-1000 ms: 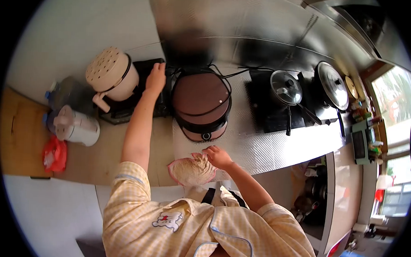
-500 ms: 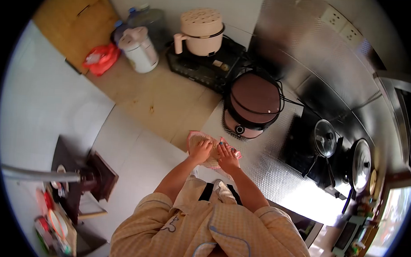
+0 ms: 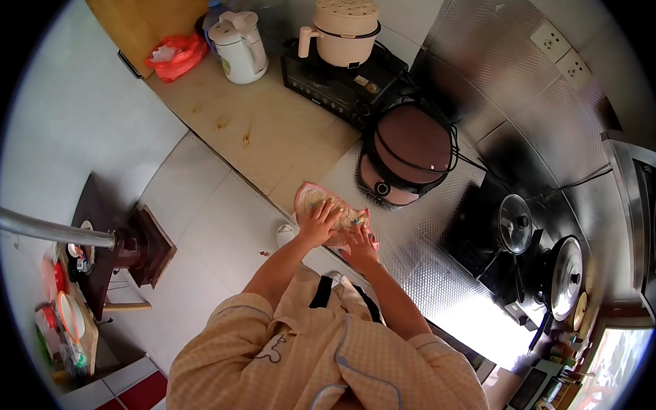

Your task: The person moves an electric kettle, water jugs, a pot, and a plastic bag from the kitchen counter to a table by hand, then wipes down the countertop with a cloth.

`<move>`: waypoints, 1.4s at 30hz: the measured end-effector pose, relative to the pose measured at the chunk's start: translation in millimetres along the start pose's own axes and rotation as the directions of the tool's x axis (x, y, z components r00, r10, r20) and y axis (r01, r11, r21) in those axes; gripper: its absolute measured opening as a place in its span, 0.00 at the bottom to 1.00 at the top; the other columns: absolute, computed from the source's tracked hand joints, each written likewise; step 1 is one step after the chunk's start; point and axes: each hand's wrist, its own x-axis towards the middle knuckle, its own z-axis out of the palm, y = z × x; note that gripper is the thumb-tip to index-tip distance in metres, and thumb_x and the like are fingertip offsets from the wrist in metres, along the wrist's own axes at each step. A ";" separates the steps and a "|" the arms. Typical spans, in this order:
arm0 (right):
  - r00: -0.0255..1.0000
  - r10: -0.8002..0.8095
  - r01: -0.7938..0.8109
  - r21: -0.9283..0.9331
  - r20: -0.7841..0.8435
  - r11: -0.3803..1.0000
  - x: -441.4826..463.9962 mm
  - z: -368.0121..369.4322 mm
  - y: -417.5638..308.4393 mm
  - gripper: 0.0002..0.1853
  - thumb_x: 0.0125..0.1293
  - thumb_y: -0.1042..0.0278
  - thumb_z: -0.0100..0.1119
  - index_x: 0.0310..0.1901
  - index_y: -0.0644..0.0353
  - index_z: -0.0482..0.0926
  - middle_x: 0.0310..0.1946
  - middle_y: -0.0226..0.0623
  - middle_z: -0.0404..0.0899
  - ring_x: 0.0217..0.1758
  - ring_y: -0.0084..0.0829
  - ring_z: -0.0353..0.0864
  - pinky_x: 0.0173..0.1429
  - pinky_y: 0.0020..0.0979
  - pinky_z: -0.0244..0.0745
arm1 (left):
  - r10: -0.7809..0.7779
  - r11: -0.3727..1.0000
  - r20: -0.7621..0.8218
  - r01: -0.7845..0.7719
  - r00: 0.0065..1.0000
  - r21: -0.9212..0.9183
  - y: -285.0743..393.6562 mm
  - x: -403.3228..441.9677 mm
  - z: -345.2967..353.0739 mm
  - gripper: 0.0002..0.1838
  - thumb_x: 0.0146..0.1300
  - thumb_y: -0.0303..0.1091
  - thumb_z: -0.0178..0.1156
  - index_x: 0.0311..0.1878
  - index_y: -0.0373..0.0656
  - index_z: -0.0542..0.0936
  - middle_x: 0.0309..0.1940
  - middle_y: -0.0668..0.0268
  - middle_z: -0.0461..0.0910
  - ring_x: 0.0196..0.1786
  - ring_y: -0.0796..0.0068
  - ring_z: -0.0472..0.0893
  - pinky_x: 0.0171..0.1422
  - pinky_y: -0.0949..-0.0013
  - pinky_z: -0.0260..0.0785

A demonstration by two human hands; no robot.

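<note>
Head view: left hand [image 3: 319, 223] and right hand [image 3: 360, 245] lie palm-down, side by side, on a pink-edged cloth [image 3: 308, 197]. Grip: wide on both, fingers spread over the fabric; cannot tell how hard they press. Cloth rests at the front of the desk [image 3: 273, 127], near the dimpled foil sheet [image 3: 406, 244] and in front of the brown appliance [image 3: 410, 139], apart from it.

Risks (judgement): flat palms pin rather than clasp, so a pull toward the body could drag cloth over the front edge; a sideways push could ruck the foil; a long forward reach could knock the appliance.
</note>
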 end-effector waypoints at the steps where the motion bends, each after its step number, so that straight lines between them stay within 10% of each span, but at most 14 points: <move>1: 1.000 0.011 -0.012 -0.043 -0.014 0.999 3.8 -0.5 -2.5 0.38 0.57 0.49 0.52 0.67 0.44 0.47 0.69 0.45 0.37 0.70 0.51 0.40 0.68 0.47 0.45 | 0.006 1.000 -0.015 -0.006 1.000 -0.020 -3.4 0.1 0.2 0.38 0.52 0.53 0.57 0.66 0.58 0.56 0.69 0.63 0.44 0.68 0.54 0.48 0.67 0.45 0.43; 6: 0.993 0.113 -0.114 -0.096 -0.010 0.989 43.7 -10.3 -14.4 0.38 0.59 0.43 0.47 0.68 0.41 0.44 0.68 0.46 0.39 0.70 0.52 0.41 0.66 0.55 0.43 | 0.002 0.999 0.099 0.002 0.995 -0.037 -26.4 19.9 -16.1 0.38 0.53 0.58 0.54 0.67 0.63 0.54 0.70 0.69 0.41 0.70 0.57 0.42 0.69 0.45 0.34; 14: 0.900 -0.020 -0.109 -0.271 -0.434 0.956 133.5 -19.4 -14.4 0.37 0.57 0.45 0.51 0.66 0.43 0.52 0.65 0.47 0.51 0.64 0.51 0.56 0.62 0.56 0.51 | 0.103 0.994 -0.058 -0.105 0.993 -0.038 -103.4 85.5 -32.9 0.35 0.52 0.59 0.54 0.64 0.62 0.60 0.68 0.68 0.48 0.69 0.58 0.45 0.68 0.45 0.35; 26: 0.936 0.049 -0.134 -0.225 -0.350 0.965 323.6 -89.1 -27.0 0.38 0.57 0.46 0.49 0.67 0.43 0.48 0.65 0.50 0.46 0.68 0.50 0.47 0.67 0.47 0.46 | 0.175 0.984 -0.067 -0.177 0.982 -0.033 -262.5 224.4 -56.4 0.35 0.53 0.59 0.52 0.64 0.62 0.59 0.67 0.69 0.51 0.69 0.60 0.49 0.68 0.47 0.33; 42: 0.966 -0.186 0.172 -0.090 -0.179 0.981 434.1 -65.8 -183.8 0.37 0.59 0.46 0.44 0.68 0.46 0.46 0.68 0.43 0.41 0.71 0.41 0.41 0.71 0.41 0.36 | -0.310 0.942 0.007 0.306 0.951 0.141 -405.0 109.7 -96.8 0.32 0.57 0.51 0.50 0.65 0.57 0.57 0.68 0.66 0.47 0.68 0.55 0.49 0.69 0.47 0.38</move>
